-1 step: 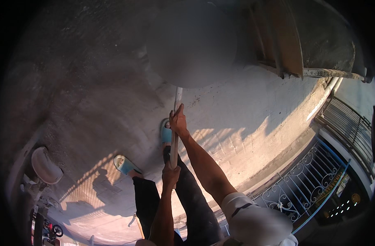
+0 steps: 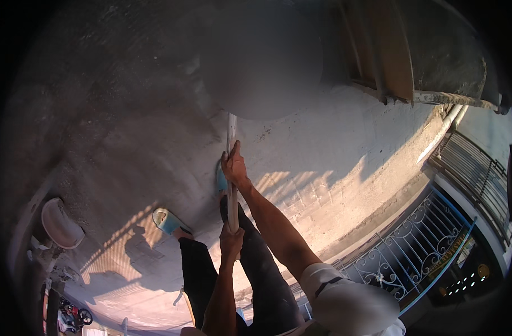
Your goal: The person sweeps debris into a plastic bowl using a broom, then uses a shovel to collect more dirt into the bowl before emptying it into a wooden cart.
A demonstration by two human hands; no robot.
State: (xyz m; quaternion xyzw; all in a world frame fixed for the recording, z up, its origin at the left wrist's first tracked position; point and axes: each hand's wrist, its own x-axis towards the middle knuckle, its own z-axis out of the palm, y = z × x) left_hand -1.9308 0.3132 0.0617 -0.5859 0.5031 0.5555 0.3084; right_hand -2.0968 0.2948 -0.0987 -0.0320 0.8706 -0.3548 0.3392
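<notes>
The left hand [image 2: 231, 244] is closed around a pole [image 2: 232, 210]; the right hand [image 2: 235, 166] grips it farther up, one finger extended. The pole slants over the ground [image 2: 312, 151], its far end hidden by blur. Blue slippers [image 2: 168, 222] stand near it; a pale basin [image 2: 62, 225] lies toward the ground's left edge.

The fisheye camera, at the left of the wearer's head, looks steeply down past the nearby left hand [image 2: 231, 242] and right hand [image 2: 235, 166] to the slide sandals [image 2: 168, 222] and concrete ground [image 2: 177, 168] farther below, sweeping out to a distant motorcycle [image 2: 72, 317].
</notes>
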